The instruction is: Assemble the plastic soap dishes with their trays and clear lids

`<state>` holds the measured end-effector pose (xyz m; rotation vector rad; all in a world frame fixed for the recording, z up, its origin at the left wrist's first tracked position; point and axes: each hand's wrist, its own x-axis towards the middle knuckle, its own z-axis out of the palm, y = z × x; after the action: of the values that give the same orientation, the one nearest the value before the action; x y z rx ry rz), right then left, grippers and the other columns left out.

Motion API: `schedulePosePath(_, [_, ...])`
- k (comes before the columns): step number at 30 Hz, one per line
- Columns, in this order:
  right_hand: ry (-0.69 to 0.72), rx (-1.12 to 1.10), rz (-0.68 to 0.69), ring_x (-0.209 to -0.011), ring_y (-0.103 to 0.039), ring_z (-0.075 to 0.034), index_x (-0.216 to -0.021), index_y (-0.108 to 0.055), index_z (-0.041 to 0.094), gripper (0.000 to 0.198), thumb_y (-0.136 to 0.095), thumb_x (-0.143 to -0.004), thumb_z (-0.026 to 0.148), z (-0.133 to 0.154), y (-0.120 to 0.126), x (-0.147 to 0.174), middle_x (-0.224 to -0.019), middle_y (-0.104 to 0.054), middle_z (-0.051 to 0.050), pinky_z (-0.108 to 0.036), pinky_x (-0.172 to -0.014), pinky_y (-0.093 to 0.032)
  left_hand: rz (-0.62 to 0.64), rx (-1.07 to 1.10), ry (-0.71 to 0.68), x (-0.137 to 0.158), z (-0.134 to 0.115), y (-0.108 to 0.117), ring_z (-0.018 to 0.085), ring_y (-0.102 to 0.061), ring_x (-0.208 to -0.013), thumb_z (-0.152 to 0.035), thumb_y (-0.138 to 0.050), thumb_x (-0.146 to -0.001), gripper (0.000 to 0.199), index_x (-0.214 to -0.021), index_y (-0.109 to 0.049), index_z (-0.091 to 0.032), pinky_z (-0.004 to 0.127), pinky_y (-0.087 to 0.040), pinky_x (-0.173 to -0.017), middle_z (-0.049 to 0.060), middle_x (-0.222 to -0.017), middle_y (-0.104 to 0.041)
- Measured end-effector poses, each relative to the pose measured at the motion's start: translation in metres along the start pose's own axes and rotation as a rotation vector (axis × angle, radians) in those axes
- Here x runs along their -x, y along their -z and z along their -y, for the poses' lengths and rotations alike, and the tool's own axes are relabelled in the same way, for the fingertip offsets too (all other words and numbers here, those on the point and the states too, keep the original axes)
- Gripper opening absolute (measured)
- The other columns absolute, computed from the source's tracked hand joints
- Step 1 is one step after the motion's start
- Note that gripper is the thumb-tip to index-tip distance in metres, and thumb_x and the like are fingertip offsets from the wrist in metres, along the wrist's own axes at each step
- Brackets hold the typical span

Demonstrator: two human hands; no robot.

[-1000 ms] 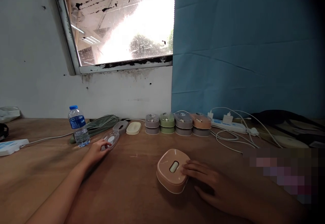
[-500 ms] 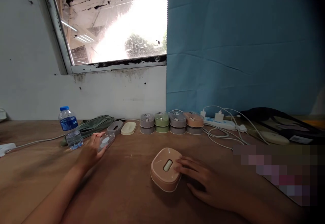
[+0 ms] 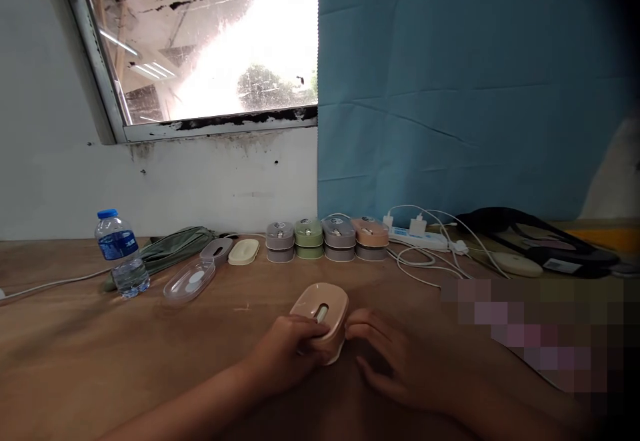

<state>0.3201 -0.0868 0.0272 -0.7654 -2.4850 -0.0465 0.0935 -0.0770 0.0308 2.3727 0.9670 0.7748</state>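
Note:
A peach-coloured plastic box [image 3: 333, 301] with rounded corners rests on the table in front of me. An oval slot in its top shows a pale insert. My left hand [image 3: 293, 351] is closed on the box's near left side, one finger lying over the top and covering part of the slot. Beside the right wall, my right hand [image 3: 387, 351] has its fingers bent and its thumb apart, with the fingertips at or just touching the box. A clear oval lid [image 3: 187, 282] with a white disc lies farther off to the left.
Along the wall stand several two-tier boxes, including a green one [image 3: 309, 238]. A grey slotted piece [image 3: 216, 250], a cream dish [image 3: 244, 252], a water bottle [image 3: 120, 251] and a green cloth bag [image 3: 173, 251] are at left. A power strip [image 3: 420, 240] with looping cables lies at right.
My left hand has left the clear lid and come right to grip the peach box. My right fingers have slid off its top to its right side. The view has shifted slightly.

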Motion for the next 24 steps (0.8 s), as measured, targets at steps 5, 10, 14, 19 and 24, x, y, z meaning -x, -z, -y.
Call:
schedulePosePath(5, [0.035,0.038,-0.075,-0.105,-0.051,-0.02,-0.114,-0.048,0.018,0.037,-0.047,-0.078,0.01,-0.006,-0.003,0.001,-0.11,-0.056,-0.009,-0.033,-0.091,-0.043,-0.088,0.209,0.183,0.005,-0.008,0.011,0.018,-0.062,-0.083,-0.026,-0.065,-0.071,0.029,-0.098,-0.068,-0.016,0.022,-0.045,-0.072,0.002,-0.09,-0.07])
schedulePosePath(10, [0.214,0.007,-0.195,-0.092,-0.056,-0.016,-0.099,-0.055,0.019,0.022,-0.047,-0.083,0.006,-0.008,-0.005,-0.001,-0.091,-0.062,-0.004,-0.029,-0.081,-0.045,-0.081,0.277,0.197,0.013,-0.015,0.012,0.019,-0.061,-0.085,-0.03,-0.068,-0.069,0.032,-0.098,-0.069,-0.015,0.023,-0.045,-0.074,0.004,-0.093,-0.07])
schedulePosePath(14, [0.321,-0.006,-0.263,-0.082,-0.057,-0.015,-0.093,-0.057,0.019,0.014,-0.048,-0.086,0.009,-0.012,-0.012,0.003,-0.081,-0.064,-0.002,-0.029,-0.07,-0.042,-0.039,0.27,0.153,0.017,-0.022,0.016,0.018,-0.061,-0.079,-0.034,-0.063,-0.074,0.029,-0.096,-0.069,-0.017,0.022,-0.045,-0.067,0.003,-0.088,-0.07])
schedulePosePath(19, [0.369,0.035,-0.287,-0.071,-0.057,-0.014,-0.097,-0.055,0.016,0.015,-0.047,-0.086,0.01,-0.018,-0.024,0.007,-0.075,-0.063,-0.002,-0.029,-0.064,-0.038,-0.132,0.037,0.069,0.01,-0.016,0.062,0.018,-0.06,-0.085,-0.035,-0.059,-0.077,0.03,-0.1,-0.066,-0.017,0.024,-0.046,-0.073,0.005,-0.095,-0.068])
schedulePosePath(24, [0.36,0.057,-0.183,-0.069,-0.056,-0.013,-0.102,-0.055,0.017,0.022,-0.049,-0.084,0.007,-0.019,-0.024,0.007,-0.075,-0.064,-0.002,-0.028,-0.06,-0.035,-0.284,-0.475,0.089,-0.013,0.038,0.146,0.023,-0.058,-0.094,-0.034,-0.056,-0.075,0.033,-0.103,-0.066,-0.02,0.031,-0.044,-0.083,0.006,-0.099,-0.068])
